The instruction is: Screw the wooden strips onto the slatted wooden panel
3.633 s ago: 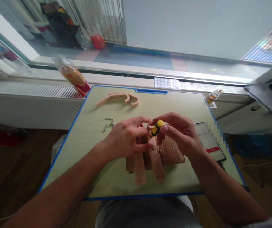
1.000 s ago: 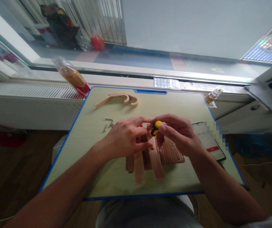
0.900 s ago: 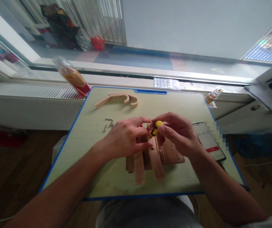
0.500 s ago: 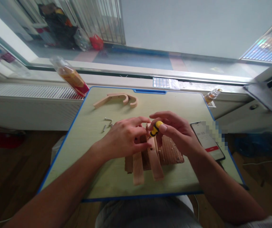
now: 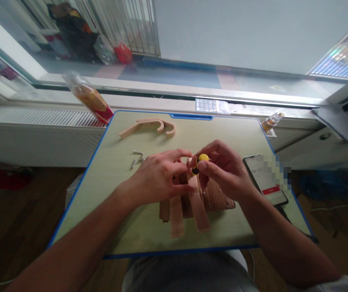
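Between the thumb and fingers of my right hand (image 5: 222,167) is the yellow and black handle of a stubby screwdriver (image 5: 203,158), tilted down toward a wooden hook (image 5: 199,211). My left hand (image 5: 162,172) is closed on that hook from the left; its far end is covered by my fingers. A second wooden hook (image 5: 177,217) lies beside it, partly under the same hand. Both rest on a piece of brown corrugated cardboard (image 5: 218,194) with several small screws at its right side. The screwdriver's tip is hidden by my fingers.
Two curved wooden hooks (image 5: 143,123) lie at the table's back left. Small screws and an L-shaped hex key (image 5: 138,153) are left of my hand. A phone (image 5: 267,182) lies at the right. Beyond the blue-edged table (image 5: 101,219) stand a bottle (image 5: 90,99) and the window sill.
My right hand has turned slightly around the screwdriver handle, its fingers shifting and the handle tipping more upright. My left hand stays in place.
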Tool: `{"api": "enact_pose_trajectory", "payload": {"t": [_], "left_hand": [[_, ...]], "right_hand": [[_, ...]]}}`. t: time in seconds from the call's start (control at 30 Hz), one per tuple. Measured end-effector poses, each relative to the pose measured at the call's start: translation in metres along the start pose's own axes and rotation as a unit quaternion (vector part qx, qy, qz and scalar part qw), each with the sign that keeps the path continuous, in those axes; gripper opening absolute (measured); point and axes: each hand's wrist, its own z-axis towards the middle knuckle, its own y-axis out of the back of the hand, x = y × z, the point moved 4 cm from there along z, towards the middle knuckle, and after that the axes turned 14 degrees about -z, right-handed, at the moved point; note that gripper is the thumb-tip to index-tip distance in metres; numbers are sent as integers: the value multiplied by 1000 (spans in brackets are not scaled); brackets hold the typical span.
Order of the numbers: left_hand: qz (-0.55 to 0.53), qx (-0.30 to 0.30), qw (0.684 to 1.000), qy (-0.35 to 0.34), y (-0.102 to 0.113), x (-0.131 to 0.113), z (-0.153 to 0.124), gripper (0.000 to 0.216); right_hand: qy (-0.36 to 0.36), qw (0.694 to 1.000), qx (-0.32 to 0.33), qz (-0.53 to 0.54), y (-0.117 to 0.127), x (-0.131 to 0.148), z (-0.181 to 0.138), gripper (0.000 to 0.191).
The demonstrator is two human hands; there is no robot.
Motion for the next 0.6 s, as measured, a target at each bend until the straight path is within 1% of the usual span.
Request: {"api": "enact_pose_trajectory", "payload": {"t": [0.1, 0.23, 0.37, 0.53, 0.6], "left_hand": [[4, 5, 1000, 2, 1, -1, 0, 26], [10, 10, 1000, 4, 1, -1, 0, 30], [8, 11, 1000, 4, 0, 0, 0, 34], [8, 6, 1000, 4, 0, 1, 0, 35], [6, 4, 1000, 2, 0, 1, 0, 34]], "right_hand": [[2, 1000, 13, -13, 2, 3, 1, 27], [4, 998, 38, -50, 5, 5, 0, 26], [18, 999, 12, -49, 7, 4, -3, 22], [2, 999, -13, -40, 5, 1, -2, 31], [-5, 999, -11, -35, 5, 3, 0, 30]]}}
